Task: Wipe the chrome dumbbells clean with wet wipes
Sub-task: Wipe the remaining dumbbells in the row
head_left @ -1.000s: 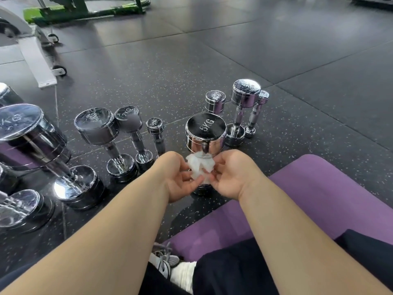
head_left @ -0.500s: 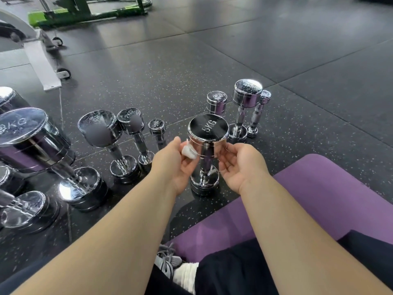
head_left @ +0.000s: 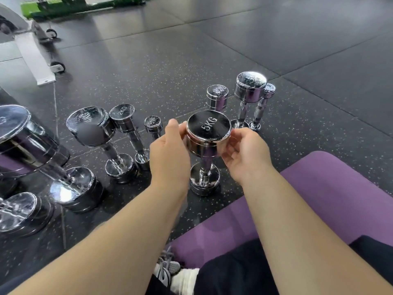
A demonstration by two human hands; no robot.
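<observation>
The 5KG dumbbell (head_left: pixel 208 128) stands upright on the floor (head_left: pixel 234 50) beside the purple mat's (head_left: pixel 319 188) edge, and I curl the fingers (head_left: pixel 232 135) of left hand (head_left: pixel 170 152) and right hand (head_left: pixel 244 154) round its top head, likely steadying it; wipe unseen.

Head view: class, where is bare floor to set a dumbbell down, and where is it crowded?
Free: floor between the right trio's smallest dumbbell and the purple mat; also beyond both rows. Crowded: the left row by the 2KG dumbbell, and around the 5KG dumbbell.
</observation>
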